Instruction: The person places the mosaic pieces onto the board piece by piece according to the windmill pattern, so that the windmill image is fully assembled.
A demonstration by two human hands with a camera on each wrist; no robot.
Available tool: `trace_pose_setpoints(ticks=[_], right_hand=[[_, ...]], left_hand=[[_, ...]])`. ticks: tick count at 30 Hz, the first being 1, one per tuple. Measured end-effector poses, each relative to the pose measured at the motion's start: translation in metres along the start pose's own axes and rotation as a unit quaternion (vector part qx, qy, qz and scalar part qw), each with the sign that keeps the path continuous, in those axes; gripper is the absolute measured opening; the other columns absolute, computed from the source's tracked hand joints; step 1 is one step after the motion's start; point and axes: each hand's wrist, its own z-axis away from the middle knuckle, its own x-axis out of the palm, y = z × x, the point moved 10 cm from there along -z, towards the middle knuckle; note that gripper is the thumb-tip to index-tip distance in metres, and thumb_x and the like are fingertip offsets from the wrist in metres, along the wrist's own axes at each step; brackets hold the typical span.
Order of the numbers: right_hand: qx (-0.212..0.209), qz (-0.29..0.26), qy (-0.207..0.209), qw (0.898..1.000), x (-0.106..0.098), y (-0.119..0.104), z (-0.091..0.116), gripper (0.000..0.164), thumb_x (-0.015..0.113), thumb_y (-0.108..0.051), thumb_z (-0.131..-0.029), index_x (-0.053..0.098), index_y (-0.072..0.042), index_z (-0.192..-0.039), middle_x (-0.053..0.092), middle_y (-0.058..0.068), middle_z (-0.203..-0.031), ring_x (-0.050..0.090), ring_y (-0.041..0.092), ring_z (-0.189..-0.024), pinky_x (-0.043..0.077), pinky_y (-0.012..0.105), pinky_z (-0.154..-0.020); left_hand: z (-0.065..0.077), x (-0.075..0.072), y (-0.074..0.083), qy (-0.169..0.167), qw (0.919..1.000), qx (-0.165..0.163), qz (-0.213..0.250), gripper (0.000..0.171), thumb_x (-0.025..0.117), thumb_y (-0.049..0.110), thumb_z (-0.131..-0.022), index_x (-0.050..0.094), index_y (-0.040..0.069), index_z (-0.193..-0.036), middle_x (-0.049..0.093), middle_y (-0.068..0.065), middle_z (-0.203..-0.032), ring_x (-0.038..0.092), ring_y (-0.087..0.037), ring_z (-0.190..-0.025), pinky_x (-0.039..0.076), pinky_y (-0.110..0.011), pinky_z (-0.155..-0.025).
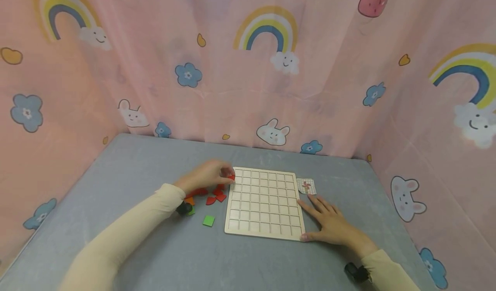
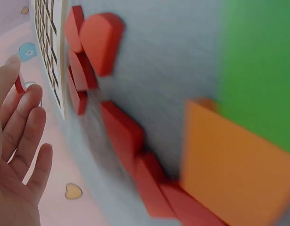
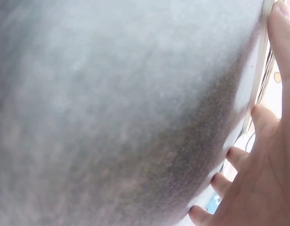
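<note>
Between thumb and fingertips, my left hand (image 1: 211, 173) pinches a small red piece (image 1: 231, 177) at the upper left edge of a pale wooden grid board (image 1: 265, 202). In the left wrist view only a sliver of that red piece (image 2: 19, 84) shows, so its shape is hidden. Spread fingers of my right hand (image 1: 329, 224) rest along the board's right side, the thumb touching its lower right corner. Loose red pieces (image 1: 218, 192), some with a rounded side, lie beneath and beside the left hand. The grid's squares hold no pieces.
A small card (image 1: 306, 186) with a pinwheel-like picture on a grid lies right of the board. Left of the board are a green square (image 1: 208, 221) and an orange piece (image 1: 190, 201). A pink patterned curtain (image 1: 217, 101) borders the grey table (image 1: 155, 162).
</note>
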Motion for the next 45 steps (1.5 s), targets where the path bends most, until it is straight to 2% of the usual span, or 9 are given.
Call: trace_pose_setpoints(ticks=[6,12,25,32,40,45], right_hand=[[0.003,0.004,0.001,1.000,0.001,0.002,-0.001,0.107,0.081,-0.067,-0.080,0.039,-0.017,-0.165,0.027,0.027,-0.170,0.024,0.056,-0.155,0.023,0.079,-0.114],[0.002,0.008,0.000,1.000,0.001,0.002,-0.002,0.107,0.081,-0.068,-0.080,0.040,-0.017,-0.164,0.028,0.026,-0.170,0.024,0.055,-0.154,0.024,0.079,-0.114],[-0.002,0.008,0.006,1.000,-0.001,0.004,-0.002,0.108,0.082,-0.067,-0.079,0.040,-0.017,-0.164,0.028,0.027,-0.170,0.024,0.056,-0.154,0.023,0.079,-0.114],[0.004,0.003,-0.001,1.000,0.000,0.004,-0.001,0.108,0.081,-0.068,-0.080,0.039,-0.017,-0.165,0.027,0.027,-0.170,0.023,0.056,-0.154,0.022,0.080,-0.114],[0.008,-0.001,-0.001,1.000,0.001,0.004,0.001,0.107,0.081,-0.067,-0.080,0.038,-0.017,-0.165,0.027,0.028,-0.170,0.023,0.057,-0.154,0.022,0.081,-0.113],[0.018,-0.010,-0.012,1.000,0.003,0.006,0.000,0.108,0.080,-0.069,-0.081,0.037,-0.018,-0.166,0.025,0.026,-0.172,0.021,0.056,-0.155,0.021,0.081,-0.114]], left_hand=[[-0.017,0.007,0.014,0.004,0.9999,0.011,-0.012,0.026,0.084,0.028,-0.093,0.078,0.011,-0.112,0.078,0.003,-0.100,0.069,-0.011,-0.093,0.056,-0.030,-0.089],[-0.031,0.017,0.020,0.006,0.9994,0.032,-0.015,0.026,0.084,0.025,-0.094,0.079,0.008,-0.113,0.080,-0.002,-0.104,0.072,-0.015,-0.095,0.058,-0.031,-0.088],[-0.056,0.038,0.033,0.018,0.9970,0.028,-0.070,0.024,0.083,0.031,-0.094,0.076,0.012,-0.107,0.076,-0.001,-0.101,0.068,-0.016,-0.094,0.056,-0.034,-0.087],[-0.064,0.050,0.040,0.025,0.9978,0.018,-0.059,0.023,0.084,0.033,-0.093,0.076,0.014,-0.104,0.071,0.004,-0.094,0.064,-0.012,-0.088,0.053,-0.030,-0.080],[-0.071,0.059,0.061,0.024,0.9984,0.018,-0.049,0.020,0.085,0.027,-0.092,0.076,0.011,-0.100,0.072,-0.001,-0.095,0.065,-0.015,-0.089,0.054,-0.031,-0.081],[-0.075,0.066,0.060,0.041,0.9977,0.003,-0.054,0.019,0.087,0.028,-0.091,0.077,0.012,-0.098,0.071,0.001,-0.093,0.063,-0.014,-0.087,0.053,-0.030,-0.081]])
